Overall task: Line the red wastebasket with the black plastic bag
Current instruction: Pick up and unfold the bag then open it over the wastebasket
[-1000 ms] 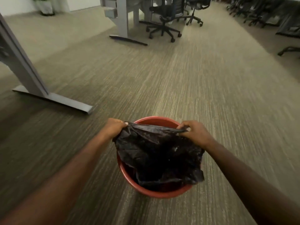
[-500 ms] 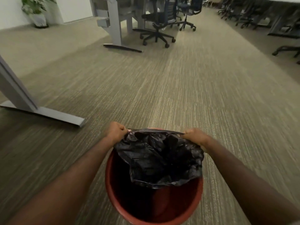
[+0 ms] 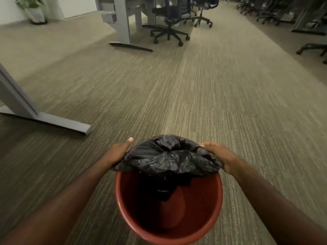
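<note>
Bag (image 3: 168, 156) is draping over the bin (image 3: 169, 234) far rim; left hand (image 3: 118, 152) and right hand (image 3: 218, 155) are gripping its edges. Keep stretching the mouth toward the near rim, evenly.

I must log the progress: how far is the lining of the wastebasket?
Done: the black bag covers the far rim of the red wastebasket. In hand: the left hand and right hand press it down there. Left: the near rim and inside remain bare.

no readable text, no labels, no brands, no numbers, no signs anywhere in view
</note>
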Available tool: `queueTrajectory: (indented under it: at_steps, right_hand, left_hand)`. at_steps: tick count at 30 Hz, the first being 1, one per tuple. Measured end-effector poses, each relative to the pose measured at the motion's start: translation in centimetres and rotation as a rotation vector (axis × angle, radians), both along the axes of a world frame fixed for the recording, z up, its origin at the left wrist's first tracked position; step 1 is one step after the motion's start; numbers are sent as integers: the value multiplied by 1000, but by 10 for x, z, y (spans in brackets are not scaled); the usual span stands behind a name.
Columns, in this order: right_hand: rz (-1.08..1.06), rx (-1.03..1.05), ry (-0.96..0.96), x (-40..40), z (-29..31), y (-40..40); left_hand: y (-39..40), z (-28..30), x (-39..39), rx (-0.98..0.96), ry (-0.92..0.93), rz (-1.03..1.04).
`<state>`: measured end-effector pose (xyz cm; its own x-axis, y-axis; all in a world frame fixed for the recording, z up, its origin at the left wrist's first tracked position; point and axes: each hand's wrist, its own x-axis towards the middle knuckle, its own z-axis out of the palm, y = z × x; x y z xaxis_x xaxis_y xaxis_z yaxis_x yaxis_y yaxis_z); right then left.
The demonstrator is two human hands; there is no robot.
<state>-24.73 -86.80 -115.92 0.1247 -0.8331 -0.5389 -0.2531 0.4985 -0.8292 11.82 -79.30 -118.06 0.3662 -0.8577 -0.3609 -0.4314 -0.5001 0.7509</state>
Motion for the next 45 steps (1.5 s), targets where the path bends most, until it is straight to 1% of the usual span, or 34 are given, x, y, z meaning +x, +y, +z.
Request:
queueTrajectory:
  at_steps: [2,4,5,7,9,11,13,15,16,19,21,25,28,30,33,35,37,39,42,45]
  right_hand:
    - [-31,-10,14,-11,6,10]
    - [-23,5,20,-21,13,25]
    - [-22,12,7,-26,16,34]
    - [-36,5,-9,-31,25,52]
    - [-59,-36,6,-35,32,68]
    - [-70,-53,27,-36,36,83]
    - [-67,-58,64,-35,38,98]
    - [-20,-103,181,-32,37,114]
    - [12,-134,243,-30,33,121]
    - [76,-228,357,-25,17,140]
    - [74,-309,403,-23,7,150]
    - [49,-458,453,-21,-8,163]
    - [-5,-429,391,-21,-20,167]
    - [-77,-347,313,-20,-23,166]
    - [-208,-218,172,-21,-21,161]
    - [-234,-158,56,-21,-17,159]
    - [-253,-100,-70,-21,-14,160]
    - [-288,-46,-177,-23,-12,159]
    - [-360,7,-309,-28,-5,155]
    - [-443,-32,-387,-34,5,150]
  left_hand:
    - [20,10,0,66,163,115]
    - [41,14,3,176,260,96]
    - [51,15,3,195,288,62]
    - [71,16,2,148,313,20]
    - [86,19,-1,36,333,23]
    - [97,22,-4,-64,361,81]
    - [106,26,-8,-120,337,164]
    - [115,29,-12,-121,322,256]
    - [118,30,-14,-92,368,319]
    - [125,37,-14,48,695,540]
    - [125,38,-11,77,847,637]
    - [132,32,-15,39,992,707]
    - [136,33,-25,-45,1127,627]
    - [137,37,-31,-89,1090,533]
    - [141,43,-38,-127,855,448]
    - [149,45,-39,-110,745,417]
    - [161,46,-39,-68,681,387]
    - [174,48,-40,-33,641,378]
    - [187,52,-39,41,637,340]
    - [190,52,-31,102,690,310]
